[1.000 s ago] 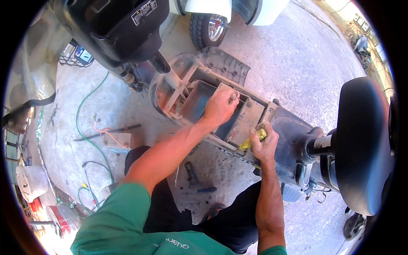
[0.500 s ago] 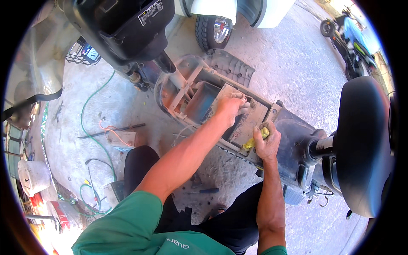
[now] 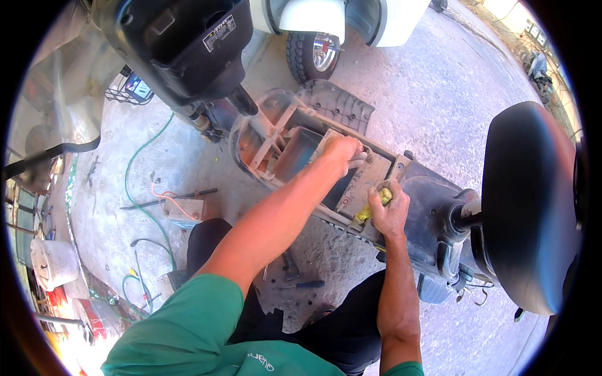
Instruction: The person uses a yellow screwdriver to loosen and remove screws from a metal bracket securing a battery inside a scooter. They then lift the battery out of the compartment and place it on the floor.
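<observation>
The tan block (image 3: 369, 177) is dusty and flat-topped, with a small red ring near its lower left corner; it sits in the right part of the bay (image 3: 399, 168), in the scooter's (image 3: 433, 195) floor. Across a dark gap, a second block (image 3: 328, 138) is partly hidden by my left hand (image 3: 342, 153), and further left the bay shows a bluish-grey hollow. My left fingers curl nearly together; I cannot tell whether they pinch anything. My right hand (image 3: 391, 211) wraps its fingers round a yellow handle (image 3: 363, 214), over the tan block's near edge.
</observation>
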